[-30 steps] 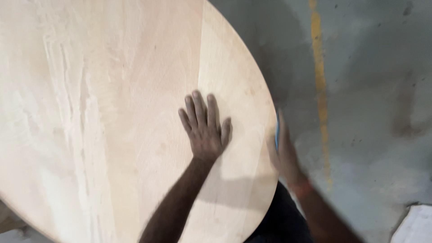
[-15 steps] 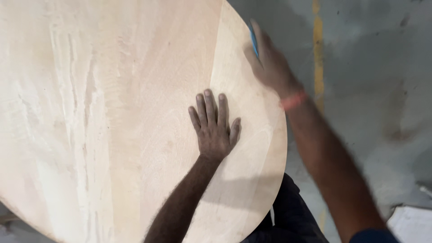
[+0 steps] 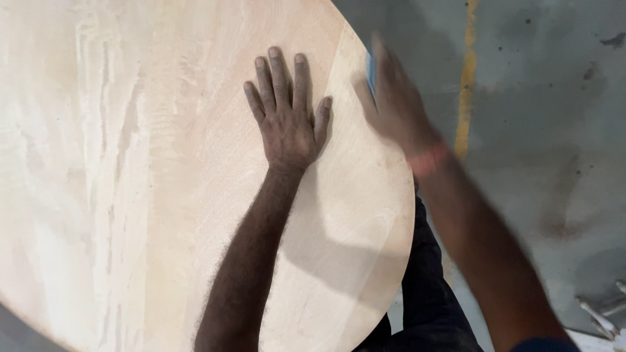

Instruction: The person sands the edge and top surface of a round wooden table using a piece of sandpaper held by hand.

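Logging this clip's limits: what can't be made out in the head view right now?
- Right hand: motion-blurred at the round wooden panel edge, so its finger grip is unclear.
- Blue object: only a sliver shows past that hand; its kind can't be told.
- Panel's left and top: cut off by the frame.
- Pale items on the floor: cropped at the lower right corner.
- Left hand lies flat, clearly seen.
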